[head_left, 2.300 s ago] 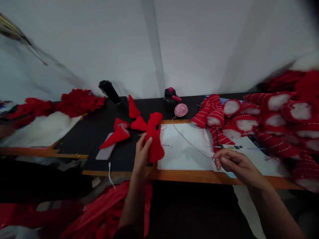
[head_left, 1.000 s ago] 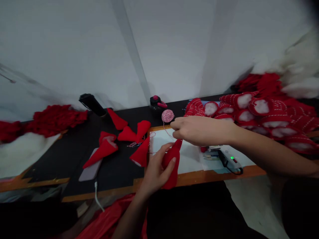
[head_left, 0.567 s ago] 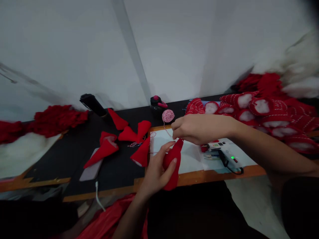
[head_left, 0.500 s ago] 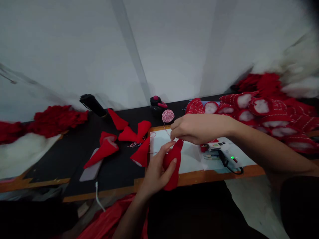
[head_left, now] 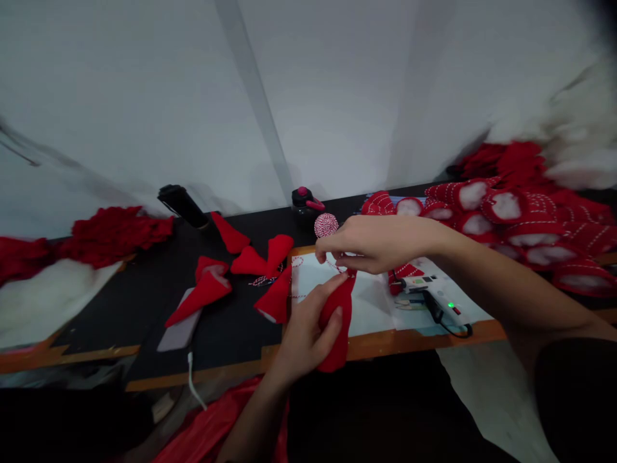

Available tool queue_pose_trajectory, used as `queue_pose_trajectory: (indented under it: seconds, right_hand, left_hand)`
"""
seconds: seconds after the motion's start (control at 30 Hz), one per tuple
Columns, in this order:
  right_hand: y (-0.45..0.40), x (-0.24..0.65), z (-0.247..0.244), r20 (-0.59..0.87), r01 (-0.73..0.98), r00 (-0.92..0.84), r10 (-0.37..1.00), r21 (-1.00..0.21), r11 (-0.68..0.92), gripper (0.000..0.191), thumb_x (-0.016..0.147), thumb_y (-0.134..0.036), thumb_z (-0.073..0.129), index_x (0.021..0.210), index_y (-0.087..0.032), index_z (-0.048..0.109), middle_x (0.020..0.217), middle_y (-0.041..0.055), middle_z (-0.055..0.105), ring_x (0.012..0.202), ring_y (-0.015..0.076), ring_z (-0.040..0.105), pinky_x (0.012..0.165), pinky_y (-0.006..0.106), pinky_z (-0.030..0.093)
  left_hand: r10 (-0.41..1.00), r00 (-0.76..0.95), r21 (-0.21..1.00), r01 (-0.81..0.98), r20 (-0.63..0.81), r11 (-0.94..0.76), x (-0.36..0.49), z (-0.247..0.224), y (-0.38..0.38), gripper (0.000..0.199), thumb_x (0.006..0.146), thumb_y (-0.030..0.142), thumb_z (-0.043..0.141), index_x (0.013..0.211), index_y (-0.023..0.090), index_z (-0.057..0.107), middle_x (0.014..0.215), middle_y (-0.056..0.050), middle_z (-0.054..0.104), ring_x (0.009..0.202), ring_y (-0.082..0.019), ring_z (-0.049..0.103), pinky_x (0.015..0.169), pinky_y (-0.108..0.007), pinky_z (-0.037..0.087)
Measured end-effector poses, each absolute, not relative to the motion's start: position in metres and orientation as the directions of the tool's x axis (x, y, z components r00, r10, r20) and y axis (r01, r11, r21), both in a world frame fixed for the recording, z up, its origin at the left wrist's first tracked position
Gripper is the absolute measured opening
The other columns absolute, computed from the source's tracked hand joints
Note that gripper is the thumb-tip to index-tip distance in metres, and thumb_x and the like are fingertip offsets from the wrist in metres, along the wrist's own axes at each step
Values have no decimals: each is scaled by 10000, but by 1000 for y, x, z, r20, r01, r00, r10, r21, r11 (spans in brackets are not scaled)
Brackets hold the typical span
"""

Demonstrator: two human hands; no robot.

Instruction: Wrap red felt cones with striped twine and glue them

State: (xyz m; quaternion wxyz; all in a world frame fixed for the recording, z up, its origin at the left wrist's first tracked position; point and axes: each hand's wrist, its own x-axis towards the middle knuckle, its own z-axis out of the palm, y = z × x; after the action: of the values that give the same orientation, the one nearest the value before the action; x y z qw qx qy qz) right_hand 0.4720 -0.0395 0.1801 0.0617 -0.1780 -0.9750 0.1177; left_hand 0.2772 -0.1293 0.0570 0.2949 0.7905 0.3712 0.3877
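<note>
A red felt cone [head_left: 339, 321] lies at the table's front edge with its tip pointing away from me. My left hand [head_left: 308, 328] holds it, thumb on the felt and index finger stretched to the tip. Just above the tip, my right hand [head_left: 366, 243] is pinched on red-and-white twine [head_left: 332, 262]; the fingertips partly hide the strand. Behind the right hand sits the twine ball [head_left: 326, 225], partly covered by it. A white glue gun [head_left: 436, 297] with a green light rests to the right on the pale sheet [head_left: 371, 308].
Several stuffed red pieces with white stitching [head_left: 525, 218] are piled at the right. Plain red cones [head_left: 202, 292] lie left, one on a phone [head_left: 178, 328]. A black bottle [head_left: 305, 204] and a black cylinder [head_left: 182, 206] stand behind. Red felt [head_left: 118, 235] is heaped at far left.
My right hand has shifted slightly left, its fingers now further from the cone's tip. My left index finger has straightened onto the tip.
</note>
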Motion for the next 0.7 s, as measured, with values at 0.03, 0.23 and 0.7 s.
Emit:
queue_pose_trajectory:
  seconds: [0.03, 0.23, 0.7]
  right_hand:
    - [-39, 473, 180, 83, 330, -929, 361, -257, 908, 277, 862, -69, 472, 1085, -182, 590, 776, 13, 664, 636, 137, 536, 595, 252, 322]
    - [-38, 480, 182, 118, 320, -924, 363, -279, 905, 274, 865, -64, 481, 1080, -188, 598, 810, 11, 671, 629, 126, 536, 610, 246, 340]
    - [-36, 492, 180, 139, 349, -905, 403, -303, 887, 261, 873, -79, 493, 1081, -185, 610, 911, 25, 693, 680, 123, 564, 638, 240, 362]
  left_hand:
    - [817, 425, 756, 358, 391, -548, 277, 58, -129, 530, 919, 149, 496, 1425, 280, 414, 1415, -64, 525, 1303, -249, 490, 1096, -430, 410]
    - [812, 449, 752, 367, 372, -548, 278, 61, -129, 561, 909, 136, 500, 1437, 295, 395, 1416, -53, 524, 1311, -246, 483, 1103, -430, 407]
    - [821, 441, 747, 390, 363, -539, 284, 63, -131, 541, 917, 151, 493, 1428, 303, 402, 1402, -46, 533, 1268, -247, 515, 1066, -408, 432]
